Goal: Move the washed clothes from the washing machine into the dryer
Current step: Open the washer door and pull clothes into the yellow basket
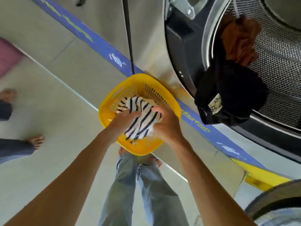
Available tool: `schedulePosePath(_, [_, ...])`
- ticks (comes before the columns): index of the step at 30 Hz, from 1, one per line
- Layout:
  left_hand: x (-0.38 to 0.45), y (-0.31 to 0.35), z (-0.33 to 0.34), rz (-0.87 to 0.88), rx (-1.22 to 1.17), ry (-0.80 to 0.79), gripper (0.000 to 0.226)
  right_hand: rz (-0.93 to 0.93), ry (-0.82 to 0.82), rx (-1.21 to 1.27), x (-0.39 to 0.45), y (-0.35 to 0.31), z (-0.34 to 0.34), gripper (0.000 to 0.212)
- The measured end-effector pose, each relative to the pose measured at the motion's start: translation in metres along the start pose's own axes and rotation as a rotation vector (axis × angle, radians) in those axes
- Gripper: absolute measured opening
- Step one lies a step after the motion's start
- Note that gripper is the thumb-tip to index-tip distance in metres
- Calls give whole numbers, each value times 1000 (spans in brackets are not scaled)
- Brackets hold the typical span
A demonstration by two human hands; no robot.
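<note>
Both hands, left [124, 119] and right [166, 121], grip the striped shirt [141, 115] inside the basket [107, 101]; beside them the black garment [228, 92] overhanging the drum [276, 62] might slip floorward.

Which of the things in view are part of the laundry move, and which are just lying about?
In the job: striped garment, yellow basket, black garment, brown garment, machine drum, left hand, right hand.
Lying about: pink object, bystander's feet.
</note>
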State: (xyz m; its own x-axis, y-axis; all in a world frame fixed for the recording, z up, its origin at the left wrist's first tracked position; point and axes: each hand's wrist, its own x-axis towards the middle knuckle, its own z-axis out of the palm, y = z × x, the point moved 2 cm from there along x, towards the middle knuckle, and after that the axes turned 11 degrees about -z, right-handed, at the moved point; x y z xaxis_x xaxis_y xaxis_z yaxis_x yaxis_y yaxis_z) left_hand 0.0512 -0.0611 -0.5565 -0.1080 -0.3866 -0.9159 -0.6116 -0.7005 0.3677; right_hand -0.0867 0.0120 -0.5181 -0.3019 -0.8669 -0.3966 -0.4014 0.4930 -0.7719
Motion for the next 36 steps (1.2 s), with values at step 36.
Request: schedulePosePath(36, [-80,27,-5,568,1368,20,64,798,331,23,-247,46,-4,86])
